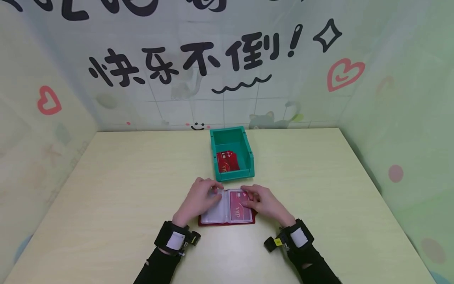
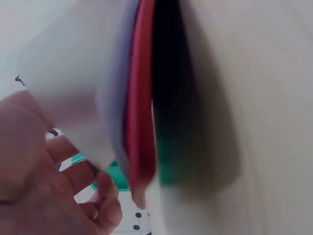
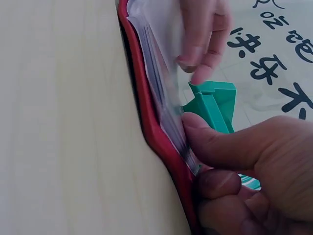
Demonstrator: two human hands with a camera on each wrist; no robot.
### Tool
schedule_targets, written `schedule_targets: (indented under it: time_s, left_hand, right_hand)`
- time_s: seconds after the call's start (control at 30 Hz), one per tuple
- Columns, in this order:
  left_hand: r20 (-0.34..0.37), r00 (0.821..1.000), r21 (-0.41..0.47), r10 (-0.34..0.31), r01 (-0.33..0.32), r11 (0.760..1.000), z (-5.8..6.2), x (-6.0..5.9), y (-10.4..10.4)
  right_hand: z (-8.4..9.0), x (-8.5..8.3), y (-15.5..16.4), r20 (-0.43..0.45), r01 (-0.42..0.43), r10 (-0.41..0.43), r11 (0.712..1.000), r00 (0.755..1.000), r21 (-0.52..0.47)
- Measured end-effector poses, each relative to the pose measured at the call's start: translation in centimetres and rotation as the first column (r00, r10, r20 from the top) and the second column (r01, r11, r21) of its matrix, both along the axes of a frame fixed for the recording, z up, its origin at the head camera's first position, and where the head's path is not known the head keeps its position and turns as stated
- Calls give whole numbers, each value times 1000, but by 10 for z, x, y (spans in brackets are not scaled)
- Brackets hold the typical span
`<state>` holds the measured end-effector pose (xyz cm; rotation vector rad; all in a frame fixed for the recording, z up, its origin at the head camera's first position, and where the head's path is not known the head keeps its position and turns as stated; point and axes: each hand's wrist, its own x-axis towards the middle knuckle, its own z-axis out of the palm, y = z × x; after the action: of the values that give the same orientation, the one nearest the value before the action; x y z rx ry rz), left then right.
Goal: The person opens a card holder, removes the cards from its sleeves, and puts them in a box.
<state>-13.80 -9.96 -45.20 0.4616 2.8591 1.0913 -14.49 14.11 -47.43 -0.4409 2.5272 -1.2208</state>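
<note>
A red card holder (image 1: 227, 221) lies open on the table, its clear sleeves facing up. A red VIP card (image 1: 237, 210) sits in the right-hand sleeve. My left hand (image 1: 198, 201) lies over the left page, and its fingertips (image 3: 203, 54) pinch a clear sleeve (image 2: 73, 88) near the top edge, lifting it slightly. My right hand (image 1: 262, 203) grips the holder's right side. Its thumb (image 3: 220, 142) presses on the stack of sleeves, and a curled finger sits against the red cover (image 3: 151, 122).
A green open-fronted bin (image 1: 214, 156) stands just beyond the holder with red cards (image 1: 227, 161) inside. The pale wooden table (image 1: 106, 189) is walled by decorated panels at the back and both sides. Black wrist straps sit on both forearms.
</note>
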Motion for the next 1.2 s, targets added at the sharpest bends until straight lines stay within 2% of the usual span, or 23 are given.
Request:
schedule_targets:
  time_s: [0.07,0.13,0.27,0.33,0.6,0.73,0.9,1.03,1.2]
  left_hand:
    - [-40,999,-96,-3,-1,995,2,3,2]
    - [-35,999,-128,-18,13,992,4,5,5]
    - [37,998,-89,-52,55,995,3,10,14]
    - [56,997,-69,-51,55,996,1,12,18]
    - [115,992,-41,57,-52,998,1,16,28]
    - [146,987,-20,73,-71,997,0,18,29]
    - [162,985,24,59,-64,998,-3,17,27]
    - [186,981,64,50,-63,996,-3,16,25]
    - [223,973,92,55,-77,993,-2,13,24]
  right_hand:
    - [0,0,-1,1,13,-13,1000,1000,7]
    - [1,-1,-2,3,27,-27,1000,1000,12]
    - [-1,-1,-2,1,26,-26,1000,1000,8]
    - [-2,-1,-2,-7,19,-19,1000,1000,8]
    - [-3,-1,-1,-46,-56,56,998,997,-5]
    - [-1,-2,5,7,-96,96,995,995,-22]
    - [6,-5,10,101,-133,135,991,986,-25]
    - [9,-6,8,98,-137,136,991,986,2]
    - [8,-6,3,65,-91,89,995,994,41]
